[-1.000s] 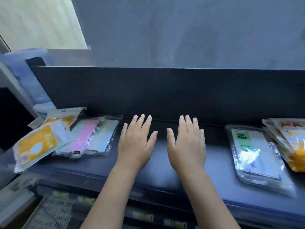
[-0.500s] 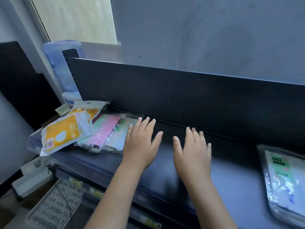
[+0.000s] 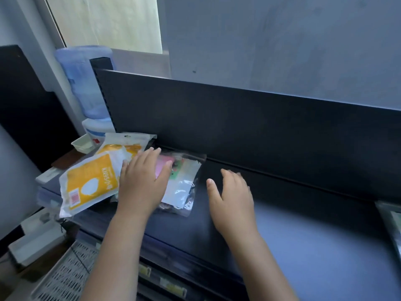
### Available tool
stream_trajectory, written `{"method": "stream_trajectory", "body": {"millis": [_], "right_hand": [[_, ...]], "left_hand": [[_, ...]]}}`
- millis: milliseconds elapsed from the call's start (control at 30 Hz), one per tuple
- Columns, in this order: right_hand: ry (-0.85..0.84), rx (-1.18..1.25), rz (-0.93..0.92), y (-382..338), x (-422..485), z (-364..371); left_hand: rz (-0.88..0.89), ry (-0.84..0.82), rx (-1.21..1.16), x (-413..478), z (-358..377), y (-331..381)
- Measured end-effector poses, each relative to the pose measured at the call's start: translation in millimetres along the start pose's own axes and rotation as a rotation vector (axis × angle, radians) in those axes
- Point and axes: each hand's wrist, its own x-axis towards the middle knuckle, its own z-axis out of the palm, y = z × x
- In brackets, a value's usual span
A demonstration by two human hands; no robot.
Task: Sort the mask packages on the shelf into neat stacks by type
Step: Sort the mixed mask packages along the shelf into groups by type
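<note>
A dark shelf [image 3: 314, 231] runs across the view. At its left end lie two yellow-and-white mask packages [image 3: 89, 185], the nearer one hanging over the shelf edge. Beside them sits a clear package of pink and pale coloured masks [image 3: 184, 183]. My left hand [image 3: 143, 181] lies flat on that clear package, fingers spread, its fingertips touching the yellow packages. My right hand [image 3: 232, 194] hovers open over bare shelf just right of the clear package. A clear face-mask package [image 3: 392, 222] shows at the right edge, mostly cut off.
A tall dark back panel [image 3: 260, 131] closes the shelf behind. A blue water bottle on a dispenser [image 3: 86, 83] stands beyond the left end, next to a small white tray [image 3: 82, 144]. Below left are a white perforated basket [image 3: 65, 276] and lower shelf rails with price tags.
The view swung left. My left hand moved left from bare shelf onto the clear coloured-mask package. My right hand followed to the left, staying open over the shelf.
</note>
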Motion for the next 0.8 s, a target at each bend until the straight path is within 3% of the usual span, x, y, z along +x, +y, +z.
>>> {"method": "stream_trajectory", "body": {"millis": [267,367,467,667,800], "right_hand": [[-0.065,-0.166,-0.037,-117.7,5.9,93.1],[-0.065,-0.258,0.088,-144.2,15.0,113.8],[-0.043,-0.270,0.227,-157.9,20.2,123.2],[0.059,-0.099,0.400,-173.3,21.5,124.5],[0.135,0.193,0.424,-173.0,22.1,121.6]], "left_hand": [[-0.112,-0.082,0.071,46.7,-54.3,-120.7],[-0.167,-0.305,0.060,66.4,-68.2,-153.8],[-0.160,-0.494,-0.108,81.3,-74.7,-175.6],[-0.125,-0.432,-0.050,100.4,-68.3,-183.8],[-0.186,-0.334,-0.279,99.4,-65.3,-184.9]]}}
